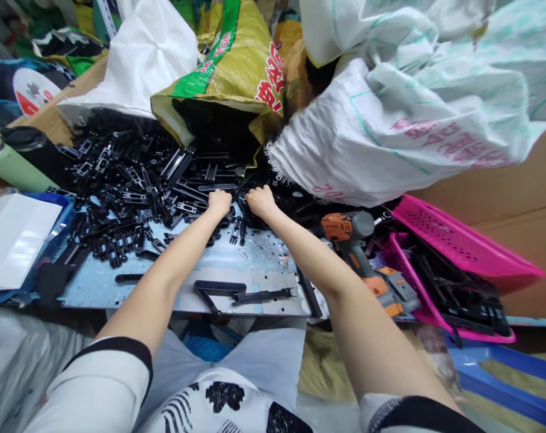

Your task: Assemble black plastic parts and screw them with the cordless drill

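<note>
Both my hands reach to the back of the blue worktable, in among heaped black parts. My left hand is curled, its fingers bent down beside a long flat black bar; what lies under the fingers is hidden. Close to its right, my right hand is also curled over dark parts near the mouth of a yellow-green sack. I cannot make out what it grips. Nearer my body, a jointed black arm piece and a fork-ended black bar lie on the table.
An orange cordless drill stands right of my right forearm, by a pink basket of black parts. White sacks lean in at the back right. At left are a pile of black links, papers and a green bottle.
</note>
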